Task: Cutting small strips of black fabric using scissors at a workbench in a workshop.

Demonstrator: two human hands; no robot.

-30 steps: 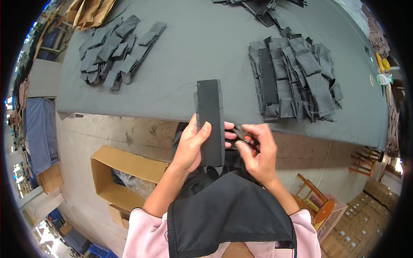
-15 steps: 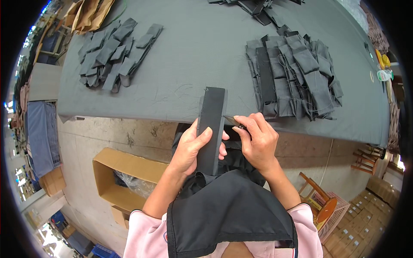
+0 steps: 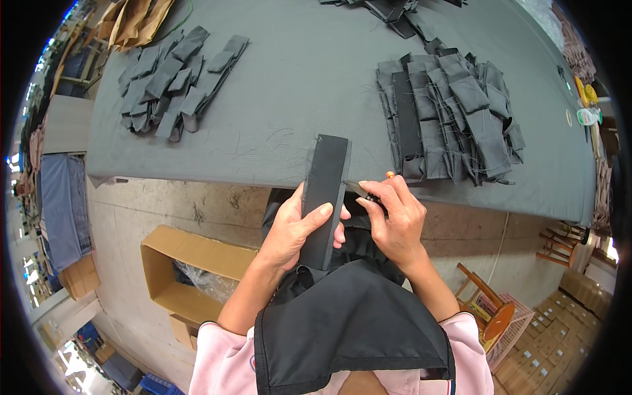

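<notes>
A long dark grey fabric strip (image 3: 324, 174) stands upright in front of me, its top reaching over the table's near edge. My left hand (image 3: 293, 227) is closed on it, thumb across the front and fingers behind. At the strip's right edge, my right hand (image 3: 397, 217) pinches small thread snips (image 3: 353, 187), their pointed tip close to the fabric. An orange-brown knob shows above the right fingers; the rest of the tool is mostly hidden. One pile of grey fabric strips (image 3: 454, 115) lies at the table's right, another pile of folded strips (image 3: 172, 85) at its left.
The table (image 3: 276, 85) has a grey cloth cover with loose threads near its front edge. More dark pieces (image 3: 388, 13) lie at the far side. An open cardboard box (image 3: 161, 263) stands on the floor at left, a wooden stool (image 3: 497, 322) at right.
The strip's top has tilted slightly to the right. My right hand has turned a little, so the orange-brown knob now shows above its fingers. Both hands keep their hold.
</notes>
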